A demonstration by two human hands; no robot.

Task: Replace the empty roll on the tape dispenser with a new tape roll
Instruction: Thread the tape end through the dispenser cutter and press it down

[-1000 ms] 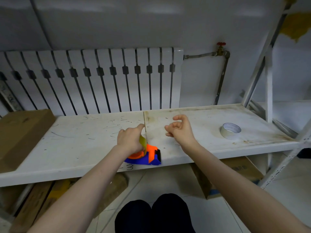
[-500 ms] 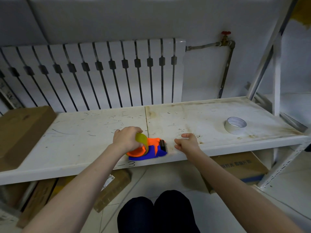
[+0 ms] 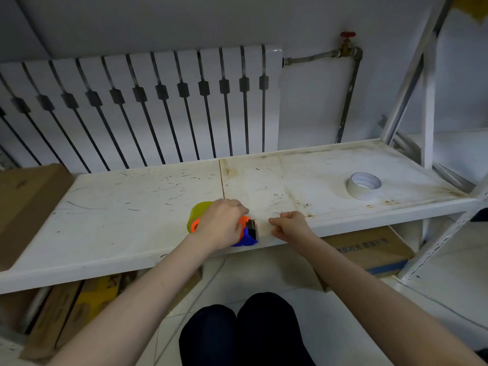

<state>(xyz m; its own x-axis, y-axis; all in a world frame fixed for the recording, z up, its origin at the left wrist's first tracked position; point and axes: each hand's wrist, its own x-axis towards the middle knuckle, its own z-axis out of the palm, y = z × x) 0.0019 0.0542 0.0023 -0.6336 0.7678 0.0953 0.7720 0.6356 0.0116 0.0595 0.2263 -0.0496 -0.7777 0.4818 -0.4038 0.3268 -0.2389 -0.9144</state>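
Observation:
A blue and orange tape dispenser sits at the front edge of the white shelf. A yellow-green tape roll is mounted on it and shows past my fingers on the left. My left hand lies over the dispenser and grips it from above, hiding most of the body. My right hand is just right of the black cutter, fingers pinched together. A faint yellowish strip of tape runs from the cutter to those fingers. A white empty roll lies flat at the shelf's right.
A brown cardboard box occupies the shelf's left end. A radiator and a pipe with a red valve stand behind. Shelf uprights rise at the right. More boxes lie on the floor below, and my knees are under the shelf edge.
My left hand has slid over the top of the dispenser, exposing the yellow-green roll on its left. My right hand has closed near the cutter and drawn rightward along the shelf edge.

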